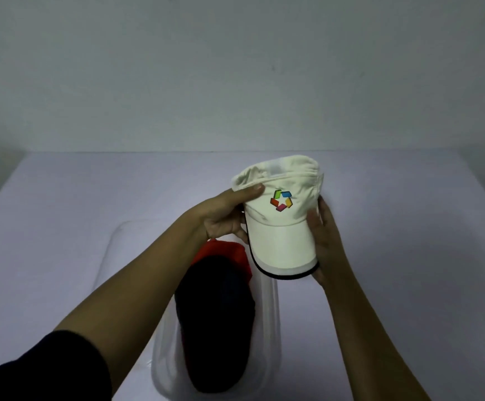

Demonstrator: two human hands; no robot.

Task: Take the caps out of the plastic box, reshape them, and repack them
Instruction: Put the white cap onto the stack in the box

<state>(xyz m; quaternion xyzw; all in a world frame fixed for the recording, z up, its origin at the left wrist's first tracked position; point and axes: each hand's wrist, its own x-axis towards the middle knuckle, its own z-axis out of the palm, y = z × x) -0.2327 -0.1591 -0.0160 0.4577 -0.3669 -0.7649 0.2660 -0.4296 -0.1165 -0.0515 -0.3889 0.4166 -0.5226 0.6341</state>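
A: Head view — where's the white cap (282, 227)?

B: Right of centre in the frame, held up above the table (61, 212), brim toward the camera, a coloured logo (281, 200) on the front, crown crumpled at the back.

A: And the hands?

B: The left hand (227, 218) grips the cap's left side, thumb on the crown. The right hand (324, 241) clasps the brim's right edge.

A: The other caps?

B: A black cap (215, 319) lies over a red cap (221, 253) in the clear box (267, 314), lower centre, just below the white one.
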